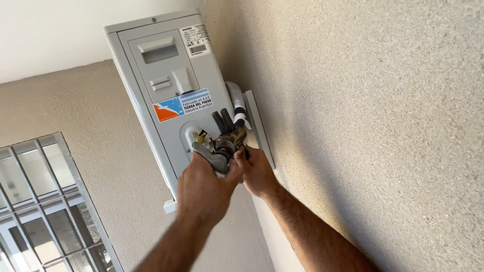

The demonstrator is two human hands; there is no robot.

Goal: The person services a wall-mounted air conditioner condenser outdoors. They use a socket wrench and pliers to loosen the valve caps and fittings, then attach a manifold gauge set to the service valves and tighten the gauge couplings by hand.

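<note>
A light grey outdoor air-conditioner unit (pixel 166 95) hangs high on a rough beige wall (pixel 373 100), seen from below. At its lower side panel sit brass valve fittings (pixel 201 137) with dark insulated pipes (pixel 223 121) rising from them. My left hand (pixel 204 189) is closed around a grey adjustable wrench (pixel 212 157) whose jaw meets the fittings. My right hand (pixel 257 171) grips a second, darker tool (pixel 231 141) at the same fittings, right beside the left hand. White-wrapped tubing (pixel 237 103) runs up behind the unit.
A white mounting bracket (pixel 257 126) holds the unit against the wall. A barred window (pixel 45 206) with glass panes sits at the lower left. A white ceiling (pixel 60 30) is above.
</note>
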